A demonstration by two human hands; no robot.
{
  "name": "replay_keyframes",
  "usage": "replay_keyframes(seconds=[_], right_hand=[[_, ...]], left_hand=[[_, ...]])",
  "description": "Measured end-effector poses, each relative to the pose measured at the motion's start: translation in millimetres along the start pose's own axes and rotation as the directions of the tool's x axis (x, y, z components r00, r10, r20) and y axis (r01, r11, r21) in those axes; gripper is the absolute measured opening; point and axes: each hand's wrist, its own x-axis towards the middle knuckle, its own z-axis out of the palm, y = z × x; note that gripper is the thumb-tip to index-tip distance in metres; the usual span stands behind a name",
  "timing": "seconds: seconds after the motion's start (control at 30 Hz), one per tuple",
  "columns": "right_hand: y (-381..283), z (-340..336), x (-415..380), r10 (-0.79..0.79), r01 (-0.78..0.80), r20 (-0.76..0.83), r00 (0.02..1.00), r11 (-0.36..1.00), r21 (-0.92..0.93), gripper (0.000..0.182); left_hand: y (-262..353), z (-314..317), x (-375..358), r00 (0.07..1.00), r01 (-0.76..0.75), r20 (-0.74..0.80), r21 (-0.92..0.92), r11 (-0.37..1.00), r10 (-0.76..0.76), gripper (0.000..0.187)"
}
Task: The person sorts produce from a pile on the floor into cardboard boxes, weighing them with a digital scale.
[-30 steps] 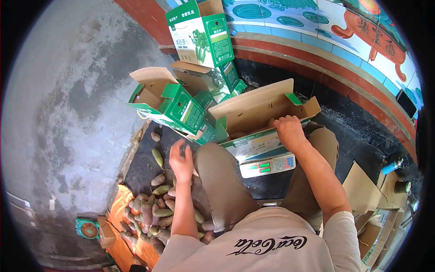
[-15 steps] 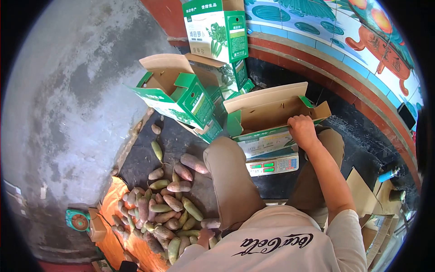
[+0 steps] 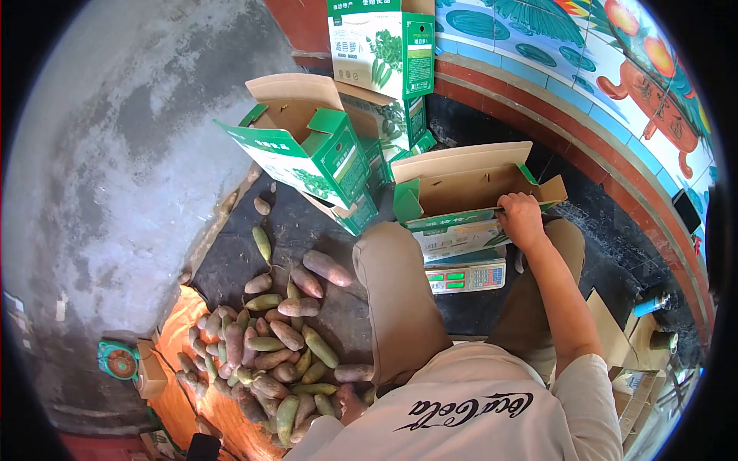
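My right hand point(image 3: 523, 220) grips the front edge of an open green-and-white cardboard box point(image 3: 460, 235), its fingers curled over the rim. The box stands on a digital scale point(image 3: 467, 276) with lit green displays, between my knees. My left hand point(image 3: 351, 404) is low at the right side of a heap of long green and brownish-pink radishes point(image 3: 270, 361). Its fingers are hidden among the radishes and beside my shirt, so whether it holds one does not show.
Another open green box point(image 3: 304, 150) stands at the left, close to stacked radish boxes point(image 3: 380, 58). An orange sheet point(image 3: 173, 399) lies under part of the heap. A green round device point(image 3: 118, 359) is at far left. A blue bottle point(image 3: 652, 306) and cardboard point(image 3: 611, 330) are on the right.
The view has shifted slightly, so the boxes and heap appear displaced. My right hand stays on the box edge. My left hand remains at the heap, with little visible movement.
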Motion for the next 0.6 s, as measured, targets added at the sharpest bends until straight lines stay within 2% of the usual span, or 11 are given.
replay_keyframes(seconds=[0.6], right_hand=[[-0.5,-2.0,-2.1,-0.004,0.004,-0.015,1.000,1.000,0.019,0.021]], left_hand=[[5.5,-4.7,2.9,0.998,-0.024,0.052,0.024,0.999,0.023,0.068]])
